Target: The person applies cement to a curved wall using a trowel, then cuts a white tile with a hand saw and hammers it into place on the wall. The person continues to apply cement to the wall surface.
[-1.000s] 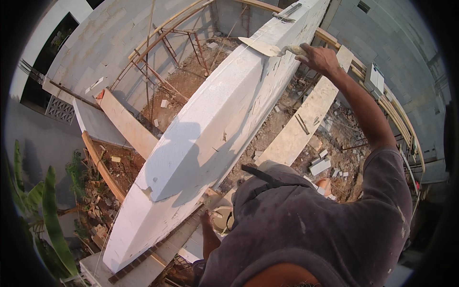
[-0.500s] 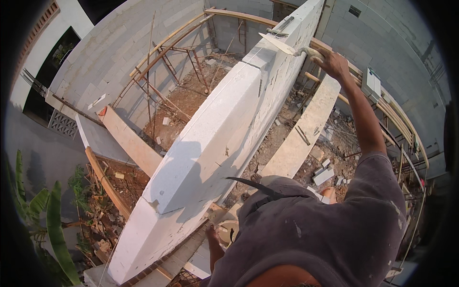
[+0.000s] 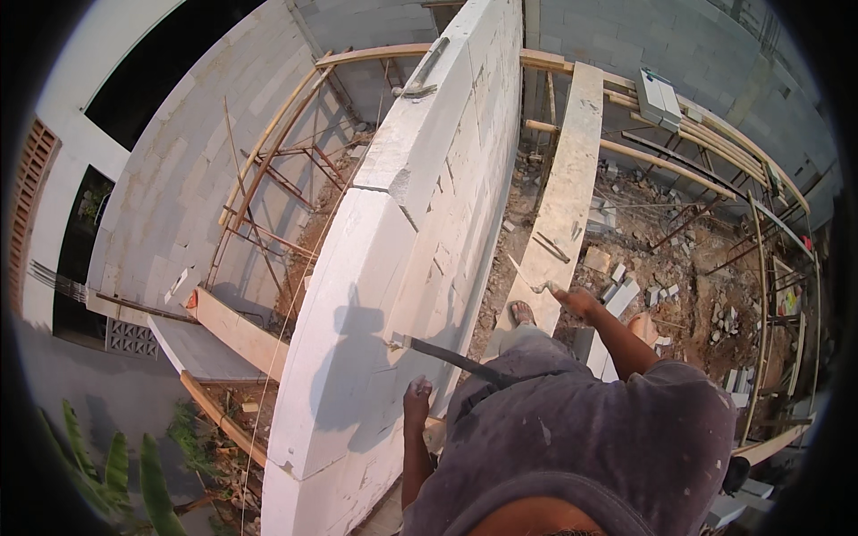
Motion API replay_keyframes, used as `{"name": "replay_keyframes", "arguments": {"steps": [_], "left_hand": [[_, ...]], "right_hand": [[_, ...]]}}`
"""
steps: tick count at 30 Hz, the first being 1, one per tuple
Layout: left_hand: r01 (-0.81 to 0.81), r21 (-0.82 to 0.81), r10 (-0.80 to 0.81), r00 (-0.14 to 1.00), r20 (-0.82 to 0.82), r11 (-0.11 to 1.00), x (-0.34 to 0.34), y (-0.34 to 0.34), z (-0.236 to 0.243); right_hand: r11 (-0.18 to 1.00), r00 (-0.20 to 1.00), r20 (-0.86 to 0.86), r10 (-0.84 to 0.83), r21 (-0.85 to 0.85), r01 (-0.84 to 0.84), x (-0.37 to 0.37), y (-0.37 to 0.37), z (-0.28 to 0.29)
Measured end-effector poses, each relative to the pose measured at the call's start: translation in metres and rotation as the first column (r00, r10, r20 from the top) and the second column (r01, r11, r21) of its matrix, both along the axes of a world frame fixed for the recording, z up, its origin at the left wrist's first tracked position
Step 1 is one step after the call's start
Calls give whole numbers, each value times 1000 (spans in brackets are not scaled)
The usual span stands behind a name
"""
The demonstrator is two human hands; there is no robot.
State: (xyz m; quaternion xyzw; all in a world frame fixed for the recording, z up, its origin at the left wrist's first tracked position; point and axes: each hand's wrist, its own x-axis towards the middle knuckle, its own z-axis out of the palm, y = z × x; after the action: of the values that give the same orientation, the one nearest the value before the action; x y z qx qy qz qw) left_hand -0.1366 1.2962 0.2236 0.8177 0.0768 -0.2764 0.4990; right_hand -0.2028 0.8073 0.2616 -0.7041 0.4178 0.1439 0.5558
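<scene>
Closest in, we have the dark shirt with its pale splashes, and the black strap poking out from the waist toward the wall. On the left, the left hand is up beside the near face of the white block wall; it's small from here, and I can't tell whether those fingers are open or closed, or whether they touch the blocks.

Over to the right hand, and that one is closed round the handle of a trowel, thin blade pointing up and away, over the left edge of the long plank toward its near end. Just below the blade, a foot on that same plank! White blocks lie beyond the plank's right edge, close to the right hand.

A bit farther along, two slim dark rods lie side by side between the plank's edges. Across on the wall, the person's shadow falls over the near stretch, then comes a dark joint cutting the top face. Farther on, a hand tool rests along the wall's top. Deep right, pale blocks sit on timber poles, with the grey wall behind.
</scene>
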Motion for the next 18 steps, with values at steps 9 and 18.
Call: {"name": "replay_keyframes", "arguments": {"steps": [9, 18], "left_hand": [[520, 37, -372, 559, 741, 854, 263, -311, 261], [-58, 587, -518, 405, 753, 807, 496, -450, 295]], "right_hand": [[980, 998, 2, -61, 188, 59, 80, -109, -26], [982, 973, 200, -112, 173, 77, 139, -197, 19]]}}
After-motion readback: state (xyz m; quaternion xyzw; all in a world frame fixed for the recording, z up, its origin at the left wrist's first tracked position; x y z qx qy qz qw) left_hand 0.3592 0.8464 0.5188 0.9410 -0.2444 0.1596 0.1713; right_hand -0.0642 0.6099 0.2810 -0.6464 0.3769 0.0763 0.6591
